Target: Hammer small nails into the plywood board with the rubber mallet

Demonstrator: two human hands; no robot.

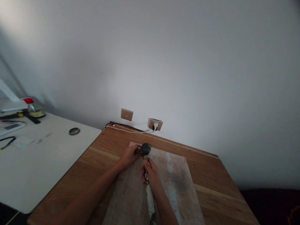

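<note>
Holding at lower centre of the frame: one hammer (149, 195), with dark rounded head (145, 149) uppermost and long mottled pale handle slanting toward the bottom edge. Gripping by right hand (151, 172), with fingers wrapped around the handle just below the head. Setting left hand (129, 155) at the left side of the head, with fingers bent; too dim and small there to tell contact from near contact, or a grip on anything.

Counting beneath both hands: one worn, stained board (173, 178), flat on a wooden table (217, 184). Listing behind, at centre: cables (140, 132) leading to a wall socket (156, 124). Listing at left, on a white table (58, 150): a red-capped bottle (35, 110) and a small dark round item (74, 131).

Judging hazards: bruised left fingers, from a head so close by; a twisting handle, from a one-handed hold so high up; a sliding board, from no visible clamp; snagged cables, from overreaching beyond the board's top edge.
</note>
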